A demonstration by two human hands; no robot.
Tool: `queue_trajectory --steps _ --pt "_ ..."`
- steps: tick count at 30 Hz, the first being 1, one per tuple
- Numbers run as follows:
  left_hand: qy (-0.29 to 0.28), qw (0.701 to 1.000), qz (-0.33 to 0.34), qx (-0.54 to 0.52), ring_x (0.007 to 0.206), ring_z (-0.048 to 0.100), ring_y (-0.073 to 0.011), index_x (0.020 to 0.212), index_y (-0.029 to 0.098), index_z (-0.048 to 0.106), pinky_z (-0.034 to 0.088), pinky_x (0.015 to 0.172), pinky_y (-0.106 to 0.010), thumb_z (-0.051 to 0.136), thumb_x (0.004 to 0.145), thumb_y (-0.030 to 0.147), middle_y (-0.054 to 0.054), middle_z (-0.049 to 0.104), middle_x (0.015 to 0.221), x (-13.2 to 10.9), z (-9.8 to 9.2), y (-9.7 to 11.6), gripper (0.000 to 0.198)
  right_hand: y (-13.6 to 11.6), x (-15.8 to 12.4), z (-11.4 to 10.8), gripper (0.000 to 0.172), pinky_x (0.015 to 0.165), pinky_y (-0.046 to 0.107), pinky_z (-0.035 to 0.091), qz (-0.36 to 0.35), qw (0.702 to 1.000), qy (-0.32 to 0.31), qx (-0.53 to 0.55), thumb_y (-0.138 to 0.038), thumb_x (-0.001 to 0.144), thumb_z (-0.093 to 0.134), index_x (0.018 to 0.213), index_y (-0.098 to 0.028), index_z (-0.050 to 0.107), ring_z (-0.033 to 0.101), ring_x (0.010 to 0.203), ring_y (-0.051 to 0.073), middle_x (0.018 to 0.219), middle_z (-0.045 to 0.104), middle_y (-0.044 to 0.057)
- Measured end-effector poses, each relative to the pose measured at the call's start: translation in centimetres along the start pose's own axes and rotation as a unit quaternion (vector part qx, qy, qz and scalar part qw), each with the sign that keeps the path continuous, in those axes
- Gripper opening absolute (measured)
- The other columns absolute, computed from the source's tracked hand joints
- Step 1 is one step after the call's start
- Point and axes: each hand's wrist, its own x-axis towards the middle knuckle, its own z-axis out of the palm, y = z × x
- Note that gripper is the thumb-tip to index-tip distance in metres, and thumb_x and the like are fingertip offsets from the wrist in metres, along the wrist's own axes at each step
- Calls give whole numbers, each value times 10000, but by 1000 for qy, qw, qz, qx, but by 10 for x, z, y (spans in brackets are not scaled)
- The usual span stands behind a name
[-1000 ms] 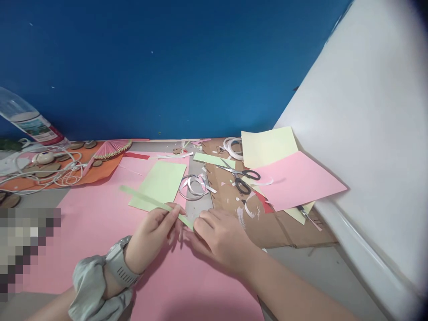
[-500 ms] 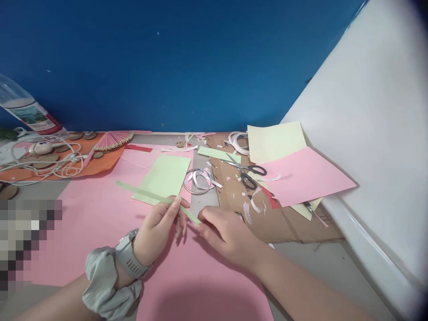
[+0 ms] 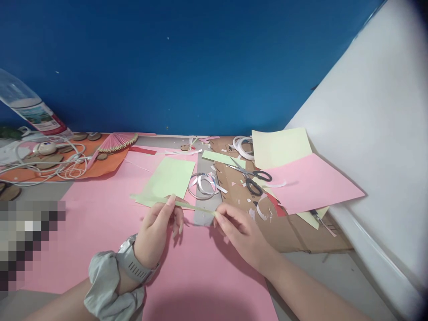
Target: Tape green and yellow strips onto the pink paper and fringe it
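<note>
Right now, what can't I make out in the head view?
- Narrow pale-green paper strip: head view, left hand covers its middle; left end blurred.
- Clear plastic bottle: head view, left edge cuts off its top.
- Slim dark-and-silver tool: head view, pink paper sheet hides its upper end.

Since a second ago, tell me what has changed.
The right hand has moved up and right in view, away from the left hand, so the held green strip slants less. Both hands keep hold of it. The scissors and the green sheet stayed put.
</note>
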Motion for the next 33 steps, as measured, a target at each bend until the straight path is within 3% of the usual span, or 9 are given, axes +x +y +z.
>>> queue_trajectory --steps 6,9,11,16,21,25,29,33 --pt "41 999 2 -5 337 425 -79 469 166 493 386 373 -217 377 919 470 35 373 381 4 -3 -3 555 2 1 -6 277 566 241 358 -26 998 32 53 -362 952 370 727 -216 436 396 566 95 657 386 -49" --pt "15 1000 -2 20 330 431 -83 485 168 498 402 386 -225 358 924 481 33 395 377 4 -2 -2 557 2 -1 -5 180 632 248 407 -10 998 39 53 -415 906 473 970 -248 486 464 699 113 802 461 -23" --pt "-7 999 8 43 332 445 -87 489 172 498 420 404 -234 364 923 479 28 420 381 3 -1 -1 548 0 -2 -4 288 678 265 437 6 999 16 45 -421 868 542 1096 -264 464 507 804 135 922 506 4" --pt "-17 997 18 79 363 486 -98 569 180 520 426 420 -236 441 901 458 38 462 396 2 -3 -2 439 -5 -3 -1 162 637 264 435 2 1000 9 -17 -356 927 450 871 -228 531 534 741 135 811 557 1" --pt "-28 996 23 77 364 481 -92 616 181 511 434 427 -237 460 894 451 55 449 405 3 -3 -3 391 0 -4 -1 134 582 252 414 -46 997 59 -30 -310 935 446 868 -229 529 515 629 106 811 562 -4" --pt "-9 1000 19 12 377 472 -91 808 193 525 432 398 -232 454 899 436 71 475 490 3 1 -2 269 3 -5 0 151 517 238 396 -63 994 93 -16 -296 942 434 847 -232 533 505 576 100 762 559 -8" --pt "-72 997 18 19 398 492 -102 779 187 492 428 437 -243 363 933 431 60 472 483 -4 4 -4 316 4 -4 -2 97 506 236 406 -63 985 155 -28 -260 929 466 866 -241 537 518 588 111 710 535 -16" --pt "-146 976 31 161 447 504 -94 708 173 503 410 493 -231 370 936 391 18 526 521 -13 7 -5 342 5 -4 -3 100 570 228 472 -159 960 210 -95 -149 879 528 880 -250 525 577 785 131 921 555 20"
